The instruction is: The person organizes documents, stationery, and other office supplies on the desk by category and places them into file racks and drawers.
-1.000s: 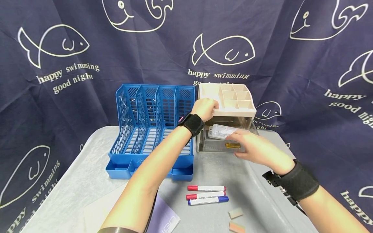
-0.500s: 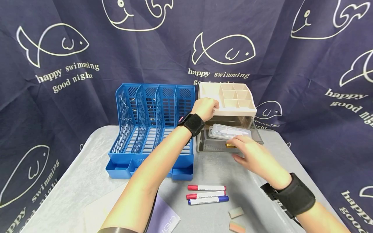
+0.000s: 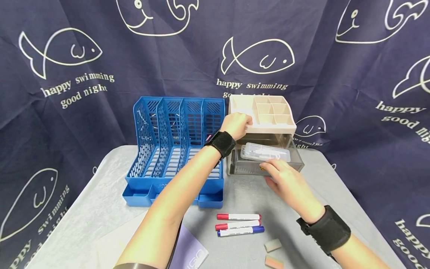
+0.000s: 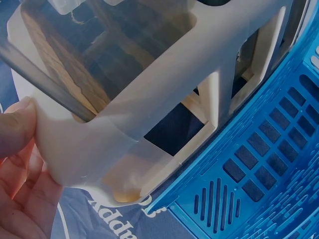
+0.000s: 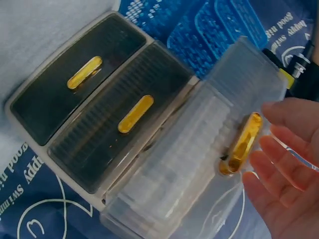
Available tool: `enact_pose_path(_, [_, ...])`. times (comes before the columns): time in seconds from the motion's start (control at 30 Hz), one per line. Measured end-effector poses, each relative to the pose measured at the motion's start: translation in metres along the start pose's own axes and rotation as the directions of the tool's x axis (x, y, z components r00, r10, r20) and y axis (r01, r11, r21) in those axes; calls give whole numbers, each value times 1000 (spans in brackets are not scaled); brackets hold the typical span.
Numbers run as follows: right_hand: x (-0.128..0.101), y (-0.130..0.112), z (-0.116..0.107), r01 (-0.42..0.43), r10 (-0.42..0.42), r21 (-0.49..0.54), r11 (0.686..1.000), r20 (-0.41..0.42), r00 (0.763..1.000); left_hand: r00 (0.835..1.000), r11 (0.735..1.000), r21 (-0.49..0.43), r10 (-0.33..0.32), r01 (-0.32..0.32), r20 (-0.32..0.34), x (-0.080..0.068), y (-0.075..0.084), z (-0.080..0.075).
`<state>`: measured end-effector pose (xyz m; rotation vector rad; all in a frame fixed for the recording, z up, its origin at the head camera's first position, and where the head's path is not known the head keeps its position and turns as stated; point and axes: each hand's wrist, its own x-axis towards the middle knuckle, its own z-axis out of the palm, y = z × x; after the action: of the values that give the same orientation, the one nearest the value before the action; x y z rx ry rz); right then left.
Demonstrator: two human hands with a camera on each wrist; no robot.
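Left hand (image 3: 237,125) curled; right hand (image 3: 285,181) flat

Backdrop cloth (image 3: 336,74), behind both hands: "happy swimming good night", repeated beside fish outlines.
Markers (image 3: 239,225), notebook (image 3: 189,254): print too small to read.

open drawer (image 3: 265,161) juts forward | blue rack (image 3: 174,149) walls left | markers (image 3: 239,225) near edge

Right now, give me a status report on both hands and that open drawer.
Left hand grips organizer top. Right hand open, fingers at top drawer front by gold handle. Clear case lies inside. Nothing blocking.
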<state>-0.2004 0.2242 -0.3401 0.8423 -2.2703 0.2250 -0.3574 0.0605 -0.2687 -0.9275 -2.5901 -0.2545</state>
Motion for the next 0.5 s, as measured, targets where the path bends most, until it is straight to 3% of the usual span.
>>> enact_pose_path(0.23, [-3, 2, 10, 28, -29, -14, 1000, -80, 996, 1000, 1000, -9, -1, 1, 1, -1, 0, -1])
enact_pose_path(0.5, [-9, 6, 19, 56, -61, -45, 997, -118, 991, 1000, 1000, -9, 3, -3, -2, 0, -1, 0])
